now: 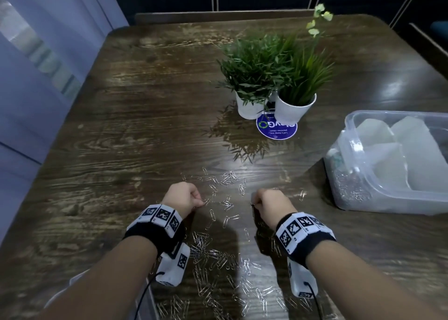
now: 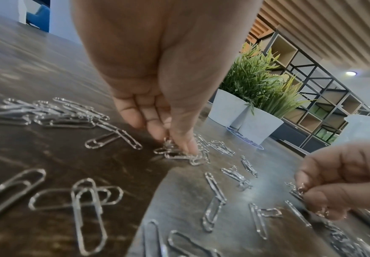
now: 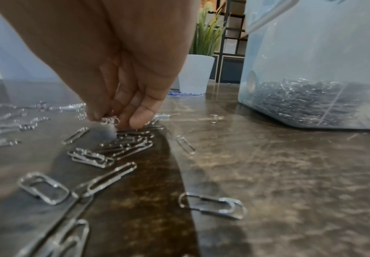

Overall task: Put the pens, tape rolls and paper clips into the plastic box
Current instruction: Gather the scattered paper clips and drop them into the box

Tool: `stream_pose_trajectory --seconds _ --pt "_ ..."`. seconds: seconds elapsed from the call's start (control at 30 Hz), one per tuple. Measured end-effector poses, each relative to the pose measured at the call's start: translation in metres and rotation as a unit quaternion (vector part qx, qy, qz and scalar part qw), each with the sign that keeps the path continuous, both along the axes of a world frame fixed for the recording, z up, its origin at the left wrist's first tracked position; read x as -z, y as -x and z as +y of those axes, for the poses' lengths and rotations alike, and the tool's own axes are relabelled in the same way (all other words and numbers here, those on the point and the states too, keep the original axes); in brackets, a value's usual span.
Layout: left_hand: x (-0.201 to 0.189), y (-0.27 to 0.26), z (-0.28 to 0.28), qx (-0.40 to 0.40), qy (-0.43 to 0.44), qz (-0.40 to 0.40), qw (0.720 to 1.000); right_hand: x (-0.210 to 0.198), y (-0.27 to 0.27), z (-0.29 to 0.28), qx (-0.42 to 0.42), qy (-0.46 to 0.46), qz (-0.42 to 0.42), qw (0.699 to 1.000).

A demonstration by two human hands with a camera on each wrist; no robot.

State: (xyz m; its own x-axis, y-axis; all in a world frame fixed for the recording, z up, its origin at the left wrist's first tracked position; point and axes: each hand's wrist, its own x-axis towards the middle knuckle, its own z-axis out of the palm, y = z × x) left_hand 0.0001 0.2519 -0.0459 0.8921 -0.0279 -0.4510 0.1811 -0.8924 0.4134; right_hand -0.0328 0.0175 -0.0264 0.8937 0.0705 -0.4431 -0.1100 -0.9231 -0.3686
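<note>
Several silver paper clips (image 1: 219,259) lie scattered over the dark wooden table (image 1: 121,125) in front of me. My left hand (image 1: 194,199) has its fingertips curled down onto a small cluster of clips (image 2: 179,154) and pinches them. My right hand (image 1: 258,202) is curled the same way, pinching a few clips (image 3: 110,120) just above the table. The clear plastic box (image 1: 363,198) stands at the right. It holds a heap of paper clips (image 3: 307,102) in its near corner and white tape rolls (image 1: 407,150) further back. No pens are in view.
Two white pots with green plants (image 1: 274,77) stand past the clips, on a round blue sticker (image 1: 276,128). A pale wall or curtain (image 1: 36,53) borders the table's left side. A single clip (image 1: 302,194) lies between my right hand and the box.
</note>
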Motion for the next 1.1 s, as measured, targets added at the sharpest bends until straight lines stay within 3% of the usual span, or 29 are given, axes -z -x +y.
stream_pose_trajectory --seconds 0.17,0.37,0.53,0.7,0.83,1.0,1.1 --pt "-0.025 0.017 -0.016 0.001 0.023 -0.054 0.998 -0.028 0.012 -0.02 0.012 -0.063 -0.009 0.998" --pt "-0.067 0.033 -0.052 -0.025 0.08 -0.095 0.992 -0.097 0.035 -0.073 0.022 -0.152 -0.127 0.98" --pt "-0.105 0.032 -0.104 -0.015 0.125 -0.131 0.983 -0.148 0.035 -0.138 0.057 -0.169 -0.2 0.963" --pt "-0.137 0.035 -0.161 0.018 0.162 -0.178 0.97 -0.151 0.025 -0.188 0.159 -0.124 -0.214 0.956" --pt "-0.149 0.039 -0.202 0.054 0.191 -0.205 0.958 -0.14 0.018 -0.202 0.16 -0.103 -0.157 0.969" --pt "-0.155 0.037 -0.258 0.096 0.236 -0.225 0.94 -0.14 0.023 -0.216 0.175 -0.132 -0.18 0.959" --pt "-0.148 0.034 -0.293 0.136 0.145 -0.233 0.952 -0.143 0.03 -0.223 0.171 -0.146 -0.212 0.951"
